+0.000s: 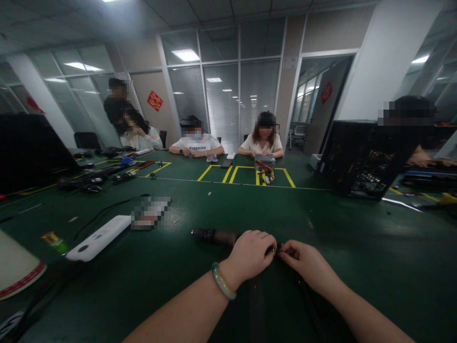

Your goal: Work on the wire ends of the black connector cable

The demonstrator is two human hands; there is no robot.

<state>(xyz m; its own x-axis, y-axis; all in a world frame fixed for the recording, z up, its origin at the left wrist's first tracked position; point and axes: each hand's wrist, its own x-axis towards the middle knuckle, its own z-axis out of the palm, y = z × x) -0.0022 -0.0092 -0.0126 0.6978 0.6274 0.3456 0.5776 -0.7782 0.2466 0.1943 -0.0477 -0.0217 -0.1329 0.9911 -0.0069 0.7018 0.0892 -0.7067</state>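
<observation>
My left hand [253, 253], with a pale green bangle at its wrist, is closed with fingers curled round a small dark piece whose shape is mostly hidden. My right hand [303, 262] pinches at the same spot, its fingertips almost touching the left ones. What each hand holds is too small to make out. Behind my left hand lies a dark cylindrical tool [221, 237] with a metal tip pointing left. Dark strips lie on the green table [178, 286] below my hands.
A white power bank [100, 238], a blurred flat item [150, 213], a green bottle [55, 242] and a pale cup [16, 267] are left. A black computer case [360, 157] stands right. Several people sit across; a wire bundle [264, 172] lies before one person.
</observation>
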